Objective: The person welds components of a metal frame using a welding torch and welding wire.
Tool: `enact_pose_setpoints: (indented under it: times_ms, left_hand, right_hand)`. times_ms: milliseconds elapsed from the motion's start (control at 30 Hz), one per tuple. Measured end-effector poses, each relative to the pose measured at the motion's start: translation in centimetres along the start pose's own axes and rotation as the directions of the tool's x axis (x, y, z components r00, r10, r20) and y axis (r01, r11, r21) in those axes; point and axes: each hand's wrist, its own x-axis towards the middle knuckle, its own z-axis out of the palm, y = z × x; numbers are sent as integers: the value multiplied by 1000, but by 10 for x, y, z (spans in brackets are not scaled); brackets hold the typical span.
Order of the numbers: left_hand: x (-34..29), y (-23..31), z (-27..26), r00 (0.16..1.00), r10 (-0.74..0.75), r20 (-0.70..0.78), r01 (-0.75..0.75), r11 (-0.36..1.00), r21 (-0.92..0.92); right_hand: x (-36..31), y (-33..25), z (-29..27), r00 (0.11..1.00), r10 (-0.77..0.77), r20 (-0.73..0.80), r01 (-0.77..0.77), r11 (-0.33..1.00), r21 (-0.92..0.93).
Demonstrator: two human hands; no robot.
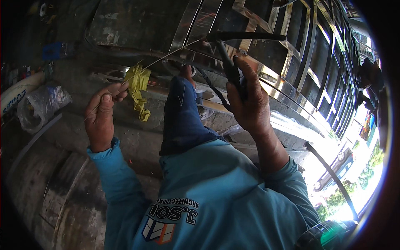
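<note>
My left hand (101,114), at the left, pinches a thin metal filler rod (164,56) between thumb and fingers. The rod slants up to the right, its far end close to the head of a black TIG welding torch (225,54). My right hand (252,98) is wrapped round the torch's handle, and a dark cable trails below it. Just beyond the torch stands a shiny metal grille (287,62) of flat bars. A crumpled yellow strip (138,79) shows beside my left fingers, along the rod; I cannot tell if it is fixed to the rod.
My knee in blue jeans (180,108) is between my arms. A clear plastic bag (43,106) lies at the left, near a blue object (57,51). A dark curved bar or hose (333,177) runs at the right. Outside in bright light is a parked car (333,168).
</note>
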Motion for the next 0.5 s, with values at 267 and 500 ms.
enact_pose_setpoints:
  times_ms: [267, 500]
  left_hand:
    - [0, -1, -1, 1000, 3, 16, -3, 1000, -2]
    - [-2, -2, -5, 999, -23, 43, 22, 1000, 19]
  right_hand:
    - [-1, -2, 2, 1000, -16, -17, 16, 999, -41]
    - [0, -3, 4, 998, -48, -30, 46, 997, -63]
